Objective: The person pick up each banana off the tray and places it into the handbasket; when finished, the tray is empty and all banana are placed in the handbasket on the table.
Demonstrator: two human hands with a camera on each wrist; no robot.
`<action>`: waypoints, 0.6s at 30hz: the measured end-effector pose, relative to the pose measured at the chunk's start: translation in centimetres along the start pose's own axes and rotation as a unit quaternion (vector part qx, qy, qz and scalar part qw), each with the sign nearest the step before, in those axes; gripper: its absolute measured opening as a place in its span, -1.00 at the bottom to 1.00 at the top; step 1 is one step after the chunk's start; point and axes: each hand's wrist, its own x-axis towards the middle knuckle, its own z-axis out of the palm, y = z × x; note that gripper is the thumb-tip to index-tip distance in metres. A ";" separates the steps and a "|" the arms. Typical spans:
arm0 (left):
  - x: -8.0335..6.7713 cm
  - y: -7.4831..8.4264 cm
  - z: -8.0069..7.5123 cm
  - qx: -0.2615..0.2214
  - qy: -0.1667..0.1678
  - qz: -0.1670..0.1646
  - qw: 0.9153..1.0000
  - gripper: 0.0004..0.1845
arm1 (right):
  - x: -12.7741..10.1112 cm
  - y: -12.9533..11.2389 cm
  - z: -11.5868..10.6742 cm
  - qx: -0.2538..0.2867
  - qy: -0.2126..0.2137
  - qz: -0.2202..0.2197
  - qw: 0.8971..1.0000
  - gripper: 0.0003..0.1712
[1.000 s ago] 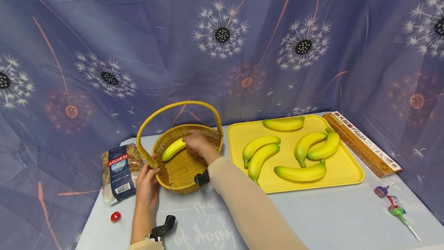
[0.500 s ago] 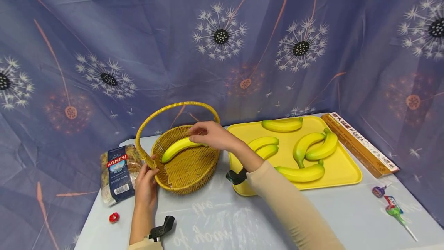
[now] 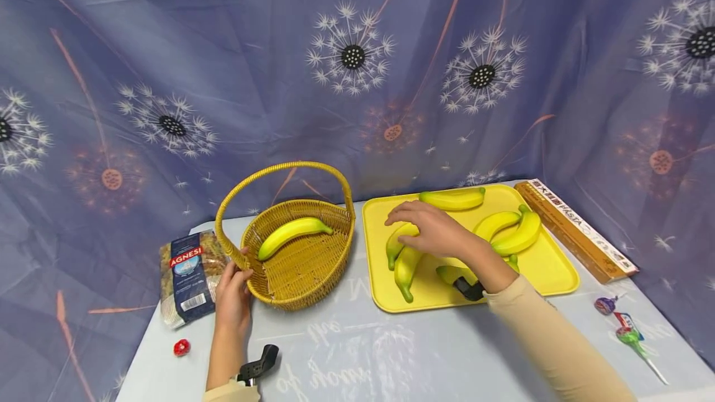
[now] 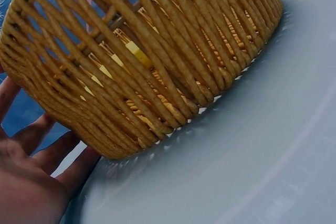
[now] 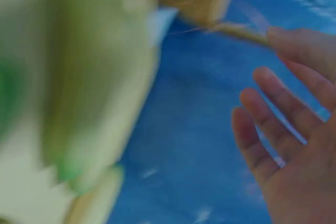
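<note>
My right hand point(image 3: 432, 231) holds nothing now, fingers spread and relaxed just above the pair of bananas point(image 3: 403, 252) at the near left of the yellow tray point(image 3: 550, 265); a second ago it was setting a banana point(image 3: 293, 233) in the wicker basket point(image 3: 304, 265), which now lies there alone to my left. My left hand point(image 3: 233, 293) still steadies the basket's near rim, fingers loose against the weave. Four more bananas wait beyond my right hand.

The clear plastic bag of pasta with a dark blue label point(image 3: 191, 276) left of the basket carries a red band reading "AGNESI" in white. The long brown cardboard box point(image 3: 575, 230) beside the yellow tray shows "PASTA" along its top; its other print is too small to read.
</note>
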 end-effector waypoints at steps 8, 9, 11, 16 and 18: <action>0.0 0.1 -0.3 0.007 0.019 0.013 1.000 -0.47 | -2.0 3.5 3.3 -0.086 -0.085 0.021 0.992 -0.50; 0.0 0.1 -0.3 0.003 0.020 0.013 1.000 -0.47 | -2.1 3.7 3.6 -0.094 -0.086 0.018 0.992 -0.48; 0.0 0.0 -0.2 0.004 0.019 0.012 1.000 -0.47 | -2.2 4.1 4.0 -0.111 -0.084 0.011 0.990 -0.47; 0.0 -0.2 -0.1 0.013 0.013 0.012 1.000 -0.47 | -2.6 5.0 4.5 -0.143 -0.081 0.009 0.986 -0.50; 0.1 -0.3 0.0 0.012 0.014 0.014 1.000 -0.47 | -2.8 5.1 4.5 -0.143 -0.083 0.007 0.986 -0.50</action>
